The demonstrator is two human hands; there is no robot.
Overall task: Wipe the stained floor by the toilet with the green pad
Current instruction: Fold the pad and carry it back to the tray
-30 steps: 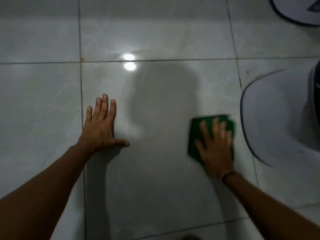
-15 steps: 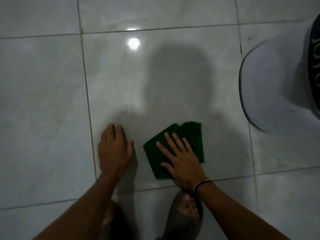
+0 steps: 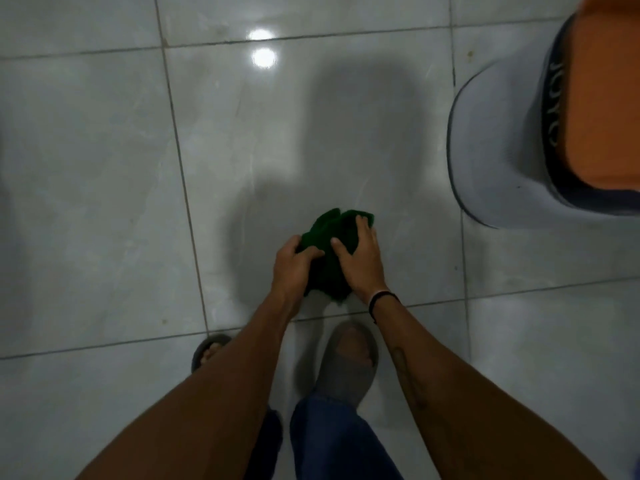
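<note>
The green pad [image 3: 334,233] is bunched up between both hands, just above the pale glossy floor tiles [image 3: 104,202]. My left hand [image 3: 294,265] grips its left side with the fingers curled in. My right hand [image 3: 360,261] holds its right side, fingers wrapped over the top; a dark band sits on that wrist. The white toilet base [image 3: 491,143] stands at the upper right, well apart from the pad. Small brown specks mark the tiles near the grout lines.
An orange surface with a dark rim [image 3: 606,98] sits over the toilet at the top right corner. My feet in grey slippers [image 3: 346,362] stand right below the hands. A lamp glare [image 3: 264,58] shines on the tile ahead.
My right hand slid the pad left and toward me, away from the toilet. My left hand left the floor and took hold of the pad, which went from flat to crumpled.
</note>
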